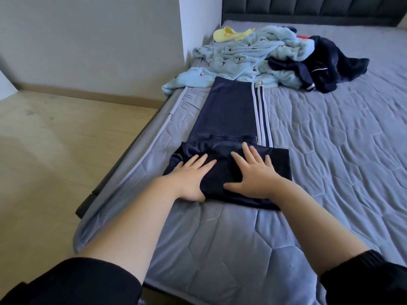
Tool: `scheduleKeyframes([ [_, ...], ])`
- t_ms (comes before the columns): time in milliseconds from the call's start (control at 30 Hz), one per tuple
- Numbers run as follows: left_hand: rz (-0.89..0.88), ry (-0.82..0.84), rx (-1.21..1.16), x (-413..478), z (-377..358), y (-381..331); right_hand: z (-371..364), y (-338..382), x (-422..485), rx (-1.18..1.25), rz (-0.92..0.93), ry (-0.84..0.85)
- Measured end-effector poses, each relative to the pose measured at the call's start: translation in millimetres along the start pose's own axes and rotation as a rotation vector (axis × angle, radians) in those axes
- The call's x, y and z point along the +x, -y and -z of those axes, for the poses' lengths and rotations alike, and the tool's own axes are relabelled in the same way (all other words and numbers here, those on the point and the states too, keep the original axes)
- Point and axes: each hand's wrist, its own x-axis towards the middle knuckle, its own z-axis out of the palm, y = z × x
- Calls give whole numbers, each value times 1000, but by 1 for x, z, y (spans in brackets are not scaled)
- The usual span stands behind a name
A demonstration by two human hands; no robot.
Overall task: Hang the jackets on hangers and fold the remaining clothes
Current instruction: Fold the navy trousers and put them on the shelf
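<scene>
Navy track pants (231,111) with pale side stripes lie lengthwise on the grey mattress (330,150), their near end folded over into a flat layer. My left hand (191,175) rests flat on the left part of that fold, fingers straight. My right hand (253,172) presses flat on the fold's middle, fingers spread. Beyond the pants lies a heap of clothes: a light blue fleece garment (242,56), a dark navy jacket (326,62) and a yellow piece (229,34).
The mattress's left edge (132,164) runs diagonally beside a pale wooden floor (55,139). A dark padded headboard (308,9) stands at the far end. A white wall corner (198,25) meets the bed at the back left.
</scene>
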Motion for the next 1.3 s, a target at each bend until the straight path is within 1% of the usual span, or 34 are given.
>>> scheduleKeyframes([
  [67, -3, -91, 0, 2, -10, -2, 1, 5, -11, -105, 29, 93],
  [167, -19, -219, 10, 3, -23, -3, -5, 14, -24, -303, 17, 126],
  [233, -62, -351, 45, 1, -27, 0, -3, 20, -26, -383, -7, 87],
  [267, -69, -420, 24, -1, -25, 2, 0, 21, -26, -398, -3, 45],
  [333, -32, -517, -69, -5, -12, 1, 14, 17, -24, -325, 24, -47],
  [367, -7, -524, -87, -6, -2, -3, 22, 13, -23, -265, 45, -79],
  [400, 12, -494, -84, -5, 10, -7, 31, 10, -23, -218, 62, -83],
  [433, 28, -423, -76, -4, 22, -11, 41, 8, -22, -185, 76, -70],
  [500, 47, -198, -118, -3, 44, -16, 57, 7, -23, -105, 89, 15],
  [533, 49, -69, -166, -5, 51, -18, 63, 7, -23, -49, 92, 92],
  [600, 30, 187, -276, -13, 61, -20, 75, 9, -28, 35, 104, 297],
  [667, -24, 408, -432, -26, 68, -22, 89, 8, -36, 50, 139, 499],
  [700, -53, 459, -520, -32, 72, -23, 96, 6, -39, 55, 152, 553],
  [733, -71, 454, -584, -35, 76, -24, 100, 4, -40, 57, 156, 552],
  [767, -78, 399, -611, -35, 80, -21, 101, 2, -39, 60, 150, 499],
  [800, -72, 302, -618, -33, 84, -19, 100, -1, -36, 71, 128, 396],
  [833, -60, 167, -623, -28, 87, -16, 98, -4, -32, 89, 93, 257],
  [867, -35, 3, -642, -23, 88, -13, 94, -5, -26, 96, 48, 89],
  [933, 41, -414, -649, -14, 90, -13, 83, -4, -17, 17, -49, -289],
  [967, 71, -626, -559, -11, 88, -14, 76, -3, -13, -33, -89, -480],
  [1000, 66, -791, -398, -9, 86, -16, 67, -4, -9, -50, -113, -643],
  [1033, 25, -882, -242, -6, 81, -18, 59, -4, -6, -32, -123, -756],
  [1067, -28, -914, -139, -3, 76, -20, 52, -3, -4, 5, -121, -824],
  [1100, -72, -884, -81, 0, 69, -23, 47, -2, -2, 32, -117, -843],
  [1167, -109, -728, -31, 6, 54, -30, 41, 0, -1, 50, -106, -792],
  [1233, -37, -541, 0, 12, 35, -33, 38, 1, 1, 31, -101, -768],
  [1300, 118, -437, -36, 18, 23, -28, 39, -1, 3, 6, -172, -760],
])
